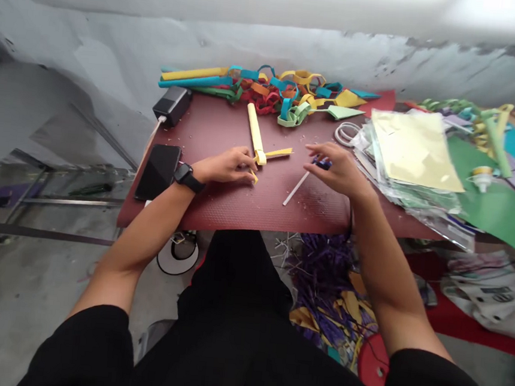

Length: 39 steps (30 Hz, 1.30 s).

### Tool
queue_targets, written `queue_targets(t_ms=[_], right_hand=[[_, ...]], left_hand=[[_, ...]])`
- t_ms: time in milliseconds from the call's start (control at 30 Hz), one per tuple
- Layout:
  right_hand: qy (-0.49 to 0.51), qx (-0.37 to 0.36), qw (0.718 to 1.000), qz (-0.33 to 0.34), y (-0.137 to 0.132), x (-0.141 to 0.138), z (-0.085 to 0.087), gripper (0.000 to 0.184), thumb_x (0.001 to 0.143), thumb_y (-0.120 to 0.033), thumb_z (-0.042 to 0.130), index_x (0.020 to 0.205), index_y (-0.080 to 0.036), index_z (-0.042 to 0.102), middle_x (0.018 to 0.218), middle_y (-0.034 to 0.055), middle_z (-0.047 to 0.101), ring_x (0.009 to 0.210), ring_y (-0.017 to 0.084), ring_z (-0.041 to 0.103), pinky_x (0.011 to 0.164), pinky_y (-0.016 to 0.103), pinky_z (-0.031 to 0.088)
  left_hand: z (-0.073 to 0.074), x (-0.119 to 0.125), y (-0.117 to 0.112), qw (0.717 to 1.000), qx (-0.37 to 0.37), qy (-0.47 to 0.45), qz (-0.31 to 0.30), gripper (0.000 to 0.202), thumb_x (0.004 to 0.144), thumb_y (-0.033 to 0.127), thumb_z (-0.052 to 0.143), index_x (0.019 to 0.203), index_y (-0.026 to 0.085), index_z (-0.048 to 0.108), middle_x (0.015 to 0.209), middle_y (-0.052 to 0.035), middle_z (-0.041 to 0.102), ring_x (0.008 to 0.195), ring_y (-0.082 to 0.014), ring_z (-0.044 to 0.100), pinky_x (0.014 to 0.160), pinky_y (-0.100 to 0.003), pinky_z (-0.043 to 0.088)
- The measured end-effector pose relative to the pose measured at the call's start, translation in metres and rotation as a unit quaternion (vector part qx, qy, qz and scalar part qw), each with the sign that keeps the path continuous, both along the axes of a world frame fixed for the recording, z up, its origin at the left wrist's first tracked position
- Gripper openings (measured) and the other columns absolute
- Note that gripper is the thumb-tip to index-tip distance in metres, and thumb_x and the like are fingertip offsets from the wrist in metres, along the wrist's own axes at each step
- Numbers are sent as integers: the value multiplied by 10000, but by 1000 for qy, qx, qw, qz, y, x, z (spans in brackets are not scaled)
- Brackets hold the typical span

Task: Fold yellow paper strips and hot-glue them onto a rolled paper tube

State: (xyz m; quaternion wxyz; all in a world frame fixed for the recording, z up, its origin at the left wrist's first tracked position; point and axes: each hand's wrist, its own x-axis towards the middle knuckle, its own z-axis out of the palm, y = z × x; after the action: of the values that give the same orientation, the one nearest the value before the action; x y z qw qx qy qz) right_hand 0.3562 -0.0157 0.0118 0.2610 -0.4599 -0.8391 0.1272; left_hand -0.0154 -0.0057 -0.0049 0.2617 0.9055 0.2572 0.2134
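My left hand (234, 166), with a dark watch on the wrist, is closed on a yellow paper strip (254, 179) at the table's middle. Its fingers touch or nearly touch a small yellow paper loop (260, 158) at the near end of a rolled yellow paper tube (255, 125). A pointed yellow paper piece (279, 153) sticks out to the right of the loop. My right hand (334, 165) hovers with fingers apart over a dark blue object (321, 162), mostly hidden by the hand. From there a thin white stick (296, 188) reaches toward the table's front edge.
Colourful paper chains (288, 90) and rolled paper lie along the back of the red-brown table (202, 203). A phone (158, 172) and a black charger block (172, 105) are at left. Paper sheets in plastic (417, 147), a coiled white cable (346, 133) and a small glue bottle (482, 178) lie right.
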Motion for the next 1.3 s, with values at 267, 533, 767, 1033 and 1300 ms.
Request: queue_targets(t_ms=[267, 533, 767, 1033, 1300], right_hand=[[-163, -19, 970, -178, 18, 53, -29, 559, 875, -470, 746, 1318, -129, 749, 1266, 226, 730, 1192, 410, 692, 1123, 591, 539], [-161, -39, 962, -217, 21, 55, -30, 335, 877, -430, 743, 1098, -180, 765, 1007, 165, 750, 992, 374, 718, 978, 549, 573], [-99, 3, 972, -214, 11, 48, -35, 344, 881, -393, 736, 1149, -180, 769, 1106, 188, 746, 1087, 380, 717, 1069, 607, 561], [158, -42, 967, -196, -31, 38, -4, 423, 872, -545, 750, 1196, -274, 776, 1011, 91, 799, 819, 287, 733, 806, 518, 624], [428, -240, 862, -125, -89, -16, 12, 323, 593, -241, 811, 912, -290, 828, 810, 24, 813, 577, 181, 632, 546, 340, 489]], left_hand=[[-1, 4, 1, 1000, 19, 10, -2, 239, 1025, 191, 672, 1163, 187, 867, 1138, -131, 746, 968, -191, 678, 970, -346, 543], [3, -5, 2, 1000, -14, -22, -9, 333, 1013, 192, 584, 1229, 130, 830, 997, -108, 825, 814, -146, 666, 793, -281, 508], [0, 2, -1, 998, -36, -34, -29, 306, 970, 220, 617, 1149, 126, 846, 875, -95, 811, 719, -137, 659, 694, -274, 486], [-4, 11, -3, 996, -41, -46, -58, 305, 979, 200, 601, 1139, 158, 856, 1063, -134, 858, 890, -188, 766, 815, -326, 551], [-1, 15, -5, 997, -45, -45, -48, 213, 978, 271, 688, 1044, 161, 858, 972, -115, 837, 840, -173, 728, 789, -308, 536]])
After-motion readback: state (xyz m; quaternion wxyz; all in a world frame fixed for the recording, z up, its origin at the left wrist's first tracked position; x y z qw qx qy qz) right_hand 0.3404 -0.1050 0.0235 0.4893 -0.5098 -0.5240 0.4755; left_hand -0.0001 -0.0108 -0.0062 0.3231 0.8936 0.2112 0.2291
